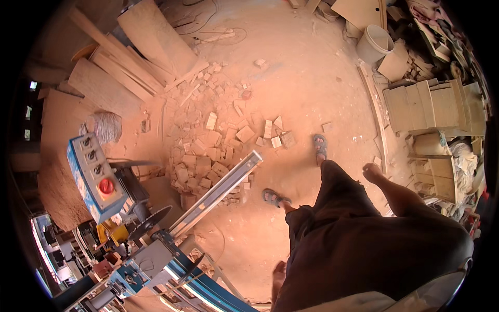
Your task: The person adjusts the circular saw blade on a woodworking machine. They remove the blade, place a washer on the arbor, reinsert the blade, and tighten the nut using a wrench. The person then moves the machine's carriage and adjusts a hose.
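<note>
My right hand (371, 173) hangs beside my right leg, its fingers loosely curled with nothing showing in them. It is nearest to a long board on the floor and does not touch it. My left hand (278, 274) hangs low by my left side, partly hidden by my dark clothing; its fingers are not clear. To my left stands a blue sawing machine (148, 260) with a round toothed blade (150, 222) and a long metal rail (218, 193) reaching out over the floor. Its control box (96, 174) carries several knobs and a red round switch (106, 186).
Many wood offcuts (208, 151) lie heaped on the dusty floor ahead and left. Long boards (125, 73) and curved sheets lean at the far left. A white bucket (375, 43) stands far right, and stacked wood panels (429, 106) line the right side.
</note>
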Tool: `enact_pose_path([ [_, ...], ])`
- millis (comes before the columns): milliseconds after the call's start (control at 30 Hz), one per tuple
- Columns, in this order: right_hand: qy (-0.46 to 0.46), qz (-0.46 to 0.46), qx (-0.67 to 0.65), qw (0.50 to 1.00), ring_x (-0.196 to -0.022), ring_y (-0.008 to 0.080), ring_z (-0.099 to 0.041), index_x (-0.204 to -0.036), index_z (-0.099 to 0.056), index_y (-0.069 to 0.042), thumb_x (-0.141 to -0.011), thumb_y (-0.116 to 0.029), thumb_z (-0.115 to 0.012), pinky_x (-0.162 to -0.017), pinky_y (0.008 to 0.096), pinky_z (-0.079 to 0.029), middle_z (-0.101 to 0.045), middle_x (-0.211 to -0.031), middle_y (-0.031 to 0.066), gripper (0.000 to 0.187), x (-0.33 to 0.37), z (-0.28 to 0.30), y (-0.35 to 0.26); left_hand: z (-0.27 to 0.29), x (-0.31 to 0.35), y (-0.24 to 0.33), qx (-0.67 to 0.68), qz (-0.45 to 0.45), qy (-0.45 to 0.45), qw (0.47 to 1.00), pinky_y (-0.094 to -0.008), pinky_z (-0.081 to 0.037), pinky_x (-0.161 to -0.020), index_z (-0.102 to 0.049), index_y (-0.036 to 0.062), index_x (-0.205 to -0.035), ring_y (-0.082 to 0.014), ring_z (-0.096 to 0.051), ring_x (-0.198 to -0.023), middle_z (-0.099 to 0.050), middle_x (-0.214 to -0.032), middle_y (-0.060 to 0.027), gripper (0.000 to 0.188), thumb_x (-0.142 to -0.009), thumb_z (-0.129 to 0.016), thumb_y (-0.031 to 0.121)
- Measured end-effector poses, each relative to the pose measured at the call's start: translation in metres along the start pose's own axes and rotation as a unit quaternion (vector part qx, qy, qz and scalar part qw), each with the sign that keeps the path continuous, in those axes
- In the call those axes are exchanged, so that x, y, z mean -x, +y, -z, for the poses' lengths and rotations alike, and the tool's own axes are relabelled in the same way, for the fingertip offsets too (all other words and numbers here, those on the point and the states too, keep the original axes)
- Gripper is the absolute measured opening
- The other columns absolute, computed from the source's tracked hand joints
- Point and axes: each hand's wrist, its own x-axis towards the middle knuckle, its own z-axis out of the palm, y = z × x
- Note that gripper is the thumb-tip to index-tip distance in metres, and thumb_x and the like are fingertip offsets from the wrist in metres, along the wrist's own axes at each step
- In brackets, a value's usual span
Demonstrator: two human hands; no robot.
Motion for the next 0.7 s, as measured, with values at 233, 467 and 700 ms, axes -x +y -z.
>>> enact_pose_path([
  [233,-0.143,0.015,-0.032,0.989,-0.114,0.0380,-0.064,-0.103,-0.074,-0.004,-0.079,-0.015,-0.059,-0.101,0.0442,-0.051,-0.070,-0.115,0.0214,0.030,-0.058,0.032,0.095,-0.161,0.086,0.046,-0.079,-0.082,0.002,0.994,-0.0363,-0.053,-0.093,-0.056,0.0011,-0.134,-0.0214,-0.064,-0.114,-0.064,-0.130,-0.0116,0.041,-0.100,-0.061,0.024],
  [467,-0.081,-0.012,-0.332,0.940,-0.070,0.0176,-0.068,-0.115,-0.068,0.004,-0.085,-0.011,-0.063,-0.065,0.0322,-0.055,-0.072,-0.088,0.0155,0.034,-0.147,0.107,0.080,-0.240,0.201,0.077,-0.114,-0.110,-0.022,0.987,-0.0366,-0.053,-0.092,-0.057,0.0019,-0.133,-0.0214,-0.065,-0.111,-0.066,-0.127,-0.0106,0.039,-0.100,-0.060,0.021],
  [700,-0.097,-0.064,-0.419,0.900,-0.067,0.0185,-0.069,-0.114,-0.068,0.003,-0.082,-0.009,-0.068,-0.062,0.0310,-0.055,-0.072,-0.081,0.0142,0.034,-0.171,0.102,0.102,-0.256,0.254,0.113,-0.187,-0.171,-0.115,0.960,-0.0368,-0.054,-0.090,-0.058,0.0028,-0.133,-0.0214,-0.066,-0.108,-0.067,-0.123,-0.0096,0.037,-0.100,-0.060,0.019],
])
